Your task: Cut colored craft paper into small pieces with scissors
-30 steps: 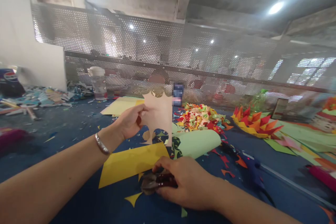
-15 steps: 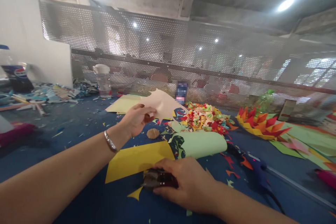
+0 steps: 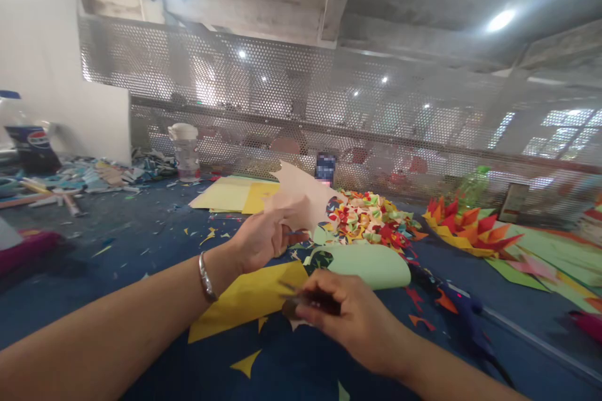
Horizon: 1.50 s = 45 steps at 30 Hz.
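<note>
My left hand pinches a pale pink paper with a jagged cut edge, raised above the table. My right hand is closed around a dark tool, blurred, which looks like a small cutter or scissors. Beneath it lies a yellow paper sheet, with a curled light green sheet to its right. Small yellow scraps are near the tool. A heap of colourful paper pieces lies behind the green sheet.
A blue glue gun and an orange-red paper flower are at the right. Yellow sheets, a lidded cup and a Pepsi bottle stand or lie toward the back left. Perforated metal panels rise behind.
My left hand and the pink paper have moved right and slightly down. My right hand has moved right and up with the tool, off the yellow sheet's front edge.
</note>
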Each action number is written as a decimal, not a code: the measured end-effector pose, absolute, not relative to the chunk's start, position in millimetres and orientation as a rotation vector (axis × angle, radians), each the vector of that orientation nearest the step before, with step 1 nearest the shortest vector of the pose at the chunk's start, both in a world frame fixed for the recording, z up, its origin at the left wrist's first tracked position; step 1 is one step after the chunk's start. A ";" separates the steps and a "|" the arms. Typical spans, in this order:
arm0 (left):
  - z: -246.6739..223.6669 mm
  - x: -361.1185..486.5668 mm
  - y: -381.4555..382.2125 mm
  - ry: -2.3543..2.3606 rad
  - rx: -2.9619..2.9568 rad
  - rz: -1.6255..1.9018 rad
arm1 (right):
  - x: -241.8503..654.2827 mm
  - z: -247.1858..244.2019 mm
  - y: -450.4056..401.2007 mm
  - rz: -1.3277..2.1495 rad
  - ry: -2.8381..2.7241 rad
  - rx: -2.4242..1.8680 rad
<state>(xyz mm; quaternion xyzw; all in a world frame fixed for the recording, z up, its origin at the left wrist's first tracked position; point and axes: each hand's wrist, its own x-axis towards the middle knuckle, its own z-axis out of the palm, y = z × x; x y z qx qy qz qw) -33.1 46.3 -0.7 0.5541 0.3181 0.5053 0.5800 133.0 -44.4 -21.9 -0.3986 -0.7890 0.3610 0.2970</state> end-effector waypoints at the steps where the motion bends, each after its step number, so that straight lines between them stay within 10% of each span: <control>1: 0.1 -31.0 43.2 0.716 1.242 1.138 | 136.3 -20.0 -42.2 0.926 -2.030 -1.066; 45: -12.5 -13.4 12.7 0.593 1.215 0.876 | 163.5 -11.8 -22.6 0.380 -1.923 -1.220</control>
